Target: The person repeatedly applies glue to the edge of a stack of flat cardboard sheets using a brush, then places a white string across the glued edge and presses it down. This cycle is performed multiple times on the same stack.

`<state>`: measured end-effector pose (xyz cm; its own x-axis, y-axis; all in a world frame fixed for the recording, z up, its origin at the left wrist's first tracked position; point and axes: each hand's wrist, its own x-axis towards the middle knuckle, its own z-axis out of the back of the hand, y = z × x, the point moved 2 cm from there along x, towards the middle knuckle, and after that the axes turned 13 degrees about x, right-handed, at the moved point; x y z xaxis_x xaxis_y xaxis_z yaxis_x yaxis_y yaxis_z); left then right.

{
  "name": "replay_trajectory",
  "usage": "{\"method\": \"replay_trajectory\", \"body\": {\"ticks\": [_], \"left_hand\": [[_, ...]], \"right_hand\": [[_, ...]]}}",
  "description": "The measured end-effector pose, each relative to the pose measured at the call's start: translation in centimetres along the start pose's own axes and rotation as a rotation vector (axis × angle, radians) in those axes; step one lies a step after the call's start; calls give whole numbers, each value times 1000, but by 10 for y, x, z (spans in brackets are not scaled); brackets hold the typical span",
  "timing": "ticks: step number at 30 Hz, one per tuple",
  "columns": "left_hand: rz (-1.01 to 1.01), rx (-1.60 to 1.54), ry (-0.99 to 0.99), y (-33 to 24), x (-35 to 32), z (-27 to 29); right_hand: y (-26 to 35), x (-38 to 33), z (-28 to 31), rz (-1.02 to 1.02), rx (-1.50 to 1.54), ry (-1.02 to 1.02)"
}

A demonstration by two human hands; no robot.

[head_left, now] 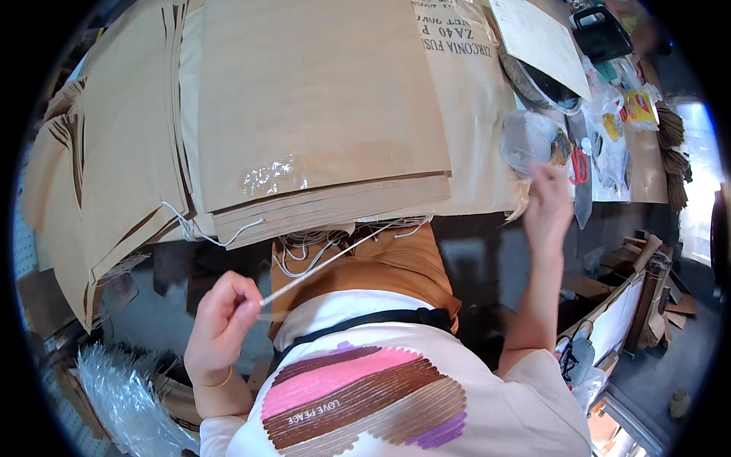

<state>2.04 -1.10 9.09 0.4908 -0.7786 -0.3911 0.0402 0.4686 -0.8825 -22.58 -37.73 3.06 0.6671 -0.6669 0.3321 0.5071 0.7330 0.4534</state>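
A pale thin cord [327, 263] is pinched in my left hand [223, 320], below the near edge of the table. From my fingers it runs straight, up and to the right, towards several loose white strings [301, 266] hanging at the table edge over my lap. A stack of brown paper sheets or bags [320, 99] lies in front of me with its near edges fanned. My right hand [550, 202] is smeared by motion at the right of the table. It is near a cloudy plastic tub [525, 141] and red-handled scissors [579, 164]; its fingers are unclear.
Another brown paper stack [126, 114] lies at left, with white string [183, 221] by its edge. A white board [541, 42] rests over a dark basin [533, 84]. Clear plastic bags [605, 99] lie at right. Shiny plastic strips [126, 396] stand at lower left.
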Motion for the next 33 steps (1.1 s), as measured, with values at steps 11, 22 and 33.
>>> {"method": "replay_trajectory", "body": {"ticks": [11, 22, 33], "left_hand": [[-280, 732, -575, -9, 13, 67], [-93, 562, -469, 89, 114, 82], [-573, 1447, -580, 70, 100, 50]], "right_hand": [[89, -3, -30, 23, 1017, 440], [50, 52, -94, -349, 739, 432], [47, 47, -92, -724, 1383, 564]]}}
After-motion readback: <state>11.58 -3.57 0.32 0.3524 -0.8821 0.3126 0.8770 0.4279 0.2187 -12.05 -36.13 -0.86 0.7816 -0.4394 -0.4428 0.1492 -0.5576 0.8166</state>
